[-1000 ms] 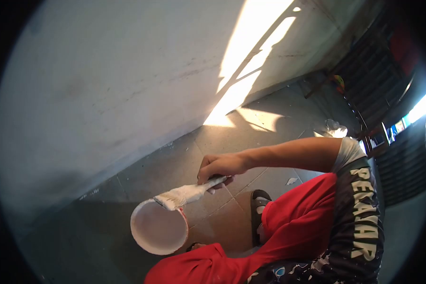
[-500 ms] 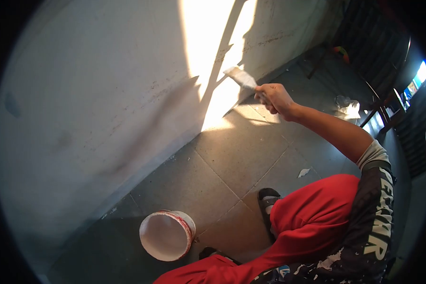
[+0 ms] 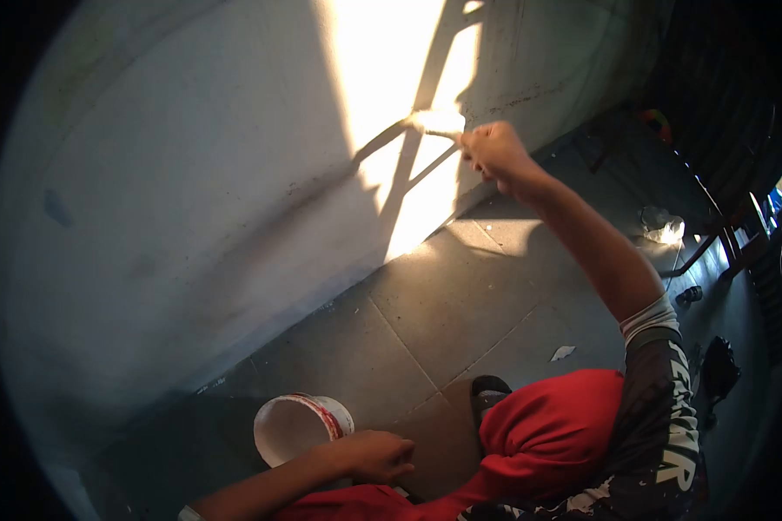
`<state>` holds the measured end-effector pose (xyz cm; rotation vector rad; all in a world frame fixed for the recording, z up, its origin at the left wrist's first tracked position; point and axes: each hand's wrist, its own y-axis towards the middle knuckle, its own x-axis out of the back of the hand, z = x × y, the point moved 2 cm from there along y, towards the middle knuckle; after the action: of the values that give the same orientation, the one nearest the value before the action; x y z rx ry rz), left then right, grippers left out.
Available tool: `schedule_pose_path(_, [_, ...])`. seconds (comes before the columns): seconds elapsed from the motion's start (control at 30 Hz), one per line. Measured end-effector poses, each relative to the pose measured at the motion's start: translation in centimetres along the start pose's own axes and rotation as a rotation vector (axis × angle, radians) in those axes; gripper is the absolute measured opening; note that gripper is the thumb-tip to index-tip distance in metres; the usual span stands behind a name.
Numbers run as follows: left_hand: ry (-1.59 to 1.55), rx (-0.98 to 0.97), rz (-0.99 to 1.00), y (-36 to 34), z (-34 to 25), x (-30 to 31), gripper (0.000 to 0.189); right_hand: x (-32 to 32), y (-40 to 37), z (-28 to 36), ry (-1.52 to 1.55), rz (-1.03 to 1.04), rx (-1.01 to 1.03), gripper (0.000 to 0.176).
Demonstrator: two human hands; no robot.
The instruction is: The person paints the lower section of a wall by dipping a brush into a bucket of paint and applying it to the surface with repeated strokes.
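My right hand is raised and closed around a paint-covered brush, whose bristles press against the grey wall inside a bright patch of sunlight. My left hand rests low in the view, fingers curled, right beside the rim of a white paint bucket with a red edge that stands on the floor by my knee. Whether the left hand grips the bucket is unclear. My red trousers fill the bottom right.
Grey floor tiles run along the wall's base. My sandalled foot is beside the bucket. A crumpled white bag, dark metal furniture legs and small scraps lie at the right.
My right hand carried the brush from the bucket up to the sunlit wall and now higher along it. My left hand has come into view beside the bucket.
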<state>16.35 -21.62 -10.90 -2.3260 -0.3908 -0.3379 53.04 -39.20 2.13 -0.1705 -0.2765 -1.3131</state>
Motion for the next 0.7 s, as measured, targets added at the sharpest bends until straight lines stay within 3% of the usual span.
schedule_pose_path(0.2, [-0.103, -0.071, 0.116, 2.3, 3.7, -4.5, 0.036, 1.8, -1.2, 7.8, 0.047, -0.102, 0.201, 0.028])
schedule_pose_path(0.3, [-0.132, -0.07, 0.142, 2.0, 4.0, -4.8, 0.037, 0.2, -0.7, 3.2, 0.088, -0.08, 0.235, 0.028])
schedule_pose_path(0.43, [-0.076, -0.05, 0.072, 1.7, 4.2, -4.3, 0.038, -3.3, 1.2, -10.4, -0.203, -0.057, 0.316, 0.028])
schedule_pose_path(0.57, [-0.072, -0.034, 0.078, 1.6, 4.0, -4.0, 0.041, -3.9, -2.5, -14.8, -0.08, 0.04, -0.165, 0.03])
schedule_pose_path(0.67, [-0.081, -0.053, 0.094, 1.7, 4.1, -4.4, 0.037, -3.8, -1.4, -13.8, -0.014, 0.019, -0.284, 0.027])
schedule_pose_path(0.7, [-0.082, -0.059, 0.081, 1.7, 3.9, -4.3, 0.037, -3.3, -0.2, -12.8, -0.05, 0.04, -0.225, 0.025])
